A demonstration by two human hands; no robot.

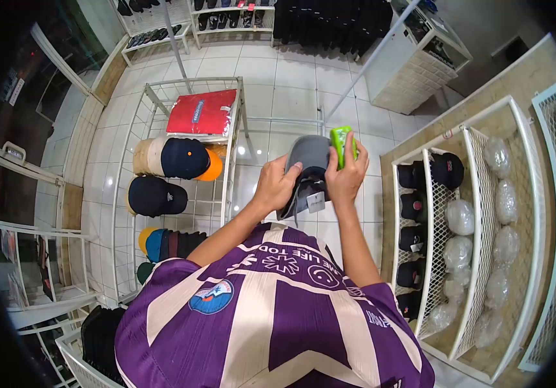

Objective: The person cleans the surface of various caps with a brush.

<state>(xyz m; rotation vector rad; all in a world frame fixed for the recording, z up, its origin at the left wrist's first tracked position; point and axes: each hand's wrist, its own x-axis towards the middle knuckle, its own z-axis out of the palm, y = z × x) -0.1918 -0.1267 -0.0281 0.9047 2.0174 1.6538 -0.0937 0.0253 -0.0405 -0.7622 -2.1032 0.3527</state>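
Observation:
A grey cap (311,152) is held up in front of my chest, its brim toward the top of the view. My left hand (274,186) grips the cap's left edge, thumb on the brim. Hanging from the cap's underside is a white paper tag (316,202). In my right hand (349,173) is a bright green palm-sized item (340,143), pinched between thumb and fingers right at the brim's right edge; its exact kind I cannot tell.
To the left, a white wire rack (241,116) carries a red packaged garment (201,112) and stacked caps (156,196). At right, a mesh wall shelf (474,258) holds black caps and several plastic-wrapped bundles. Metal poles stand ahead, near a white brick counter (402,84).

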